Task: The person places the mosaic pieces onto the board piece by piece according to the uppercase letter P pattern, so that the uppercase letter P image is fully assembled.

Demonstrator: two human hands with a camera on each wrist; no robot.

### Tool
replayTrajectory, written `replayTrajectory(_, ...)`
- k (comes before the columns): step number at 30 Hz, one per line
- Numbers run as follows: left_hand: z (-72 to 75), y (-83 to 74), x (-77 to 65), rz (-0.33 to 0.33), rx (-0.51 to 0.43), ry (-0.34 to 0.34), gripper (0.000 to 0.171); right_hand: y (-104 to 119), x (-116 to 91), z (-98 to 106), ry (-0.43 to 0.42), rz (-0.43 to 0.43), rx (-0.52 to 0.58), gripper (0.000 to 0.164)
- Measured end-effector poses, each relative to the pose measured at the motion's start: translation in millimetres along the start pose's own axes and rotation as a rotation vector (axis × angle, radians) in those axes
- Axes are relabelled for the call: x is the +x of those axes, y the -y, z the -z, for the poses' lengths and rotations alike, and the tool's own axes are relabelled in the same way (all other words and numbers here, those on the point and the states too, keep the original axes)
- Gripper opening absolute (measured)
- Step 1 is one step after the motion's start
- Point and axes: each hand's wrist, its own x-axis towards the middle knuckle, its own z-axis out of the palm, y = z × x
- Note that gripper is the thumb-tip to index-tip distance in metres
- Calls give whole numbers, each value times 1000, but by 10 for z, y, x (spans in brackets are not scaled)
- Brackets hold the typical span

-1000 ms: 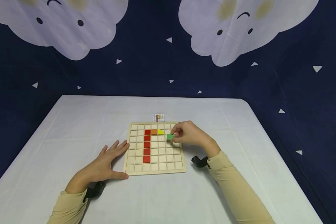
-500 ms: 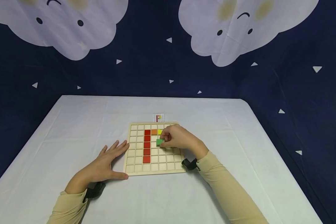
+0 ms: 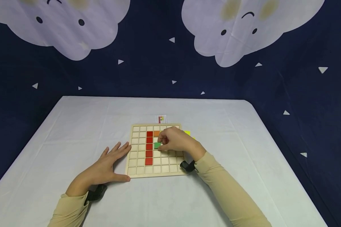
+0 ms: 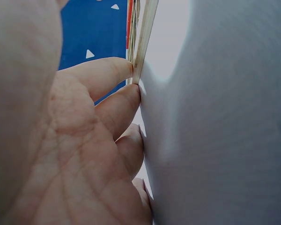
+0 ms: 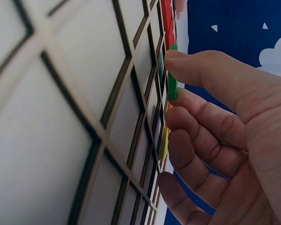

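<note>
My right hand [image 3: 178, 141] pinches a green square tile [image 3: 157, 145] between thumb and fingers, close over the gridded wooden board [image 3: 152, 174]. In the right wrist view the green tile appears edge-on under the thumb. Just left of it, several red tiles [image 3: 149, 153] form a column in the grid. An orange tile [image 3: 156, 133] sits beside the top red one. The yellow piece [image 5: 164, 144] in the board shows in the right wrist view; my right hand hides it in the head view. My left hand [image 3: 105, 167] has spread fingers, with fingertips and thumb at the board's left edge.
A small card [image 3: 161, 119] with a coloured grid pattern lies behind the board. Yellow pieces [image 3: 187, 132] lie on the white-covered table [image 3: 125, 205] at the board's right, partly behind my right hand. A dark blue cloth [image 3: 147, 75] with clouds hangs behind.
My right hand has carried the green tile leftward across the board, from the right side to beside the red column. Yellow pieces right of the board have come into view. The left hand stays put.
</note>
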Motion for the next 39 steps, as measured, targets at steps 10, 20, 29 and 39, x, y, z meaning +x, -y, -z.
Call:
replayTrajectory(10,-5,-6,7,-1,-1,1,120,37,22,-31,13,-14,-5,19)
replayTrajectory(20,-5,4,10,7,-5,4,120,51,17,-32,16,-33,-16,19)
replayTrajectory(29,-13,46,10,18,-3,10,122,42,22,-38,18,-26,-23,19)
replayTrajectory(39,-8,37,9,17,-2,11,122,23,6,-14,15,-24,-5,20)
